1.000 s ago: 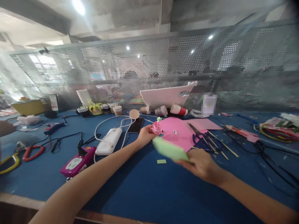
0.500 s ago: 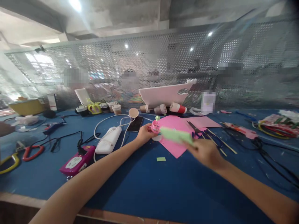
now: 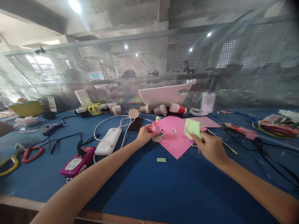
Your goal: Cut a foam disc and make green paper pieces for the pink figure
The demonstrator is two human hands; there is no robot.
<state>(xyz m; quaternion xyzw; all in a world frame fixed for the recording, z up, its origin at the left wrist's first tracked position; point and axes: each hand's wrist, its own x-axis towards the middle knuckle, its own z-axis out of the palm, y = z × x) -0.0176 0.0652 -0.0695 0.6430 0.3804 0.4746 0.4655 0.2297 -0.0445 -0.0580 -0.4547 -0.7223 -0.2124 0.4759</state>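
Grip: your right hand [image 3: 211,149] held green paper [image 3: 192,127] over the pink sheet [image 3: 176,148]; your left hand [image 3: 144,135] held a small pink piece [image 3: 157,126] at that sheet's left edge. Step, as judged: positioning paper, steadying piece; next move seemed to call for a firm left hold. Blue tabletop [image 3: 168,193] gave room nearside, beyond a green strip [image 3: 161,160].

Right hand [image 3: 212,147] shifted rightward, green paper [image 3: 192,127] (less blurred now) farther from pink craft piece [image 3: 156,126]

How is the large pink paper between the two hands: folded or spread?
Spread: the pink paper lies flat on the blue table, its near corner pointing toward the person.
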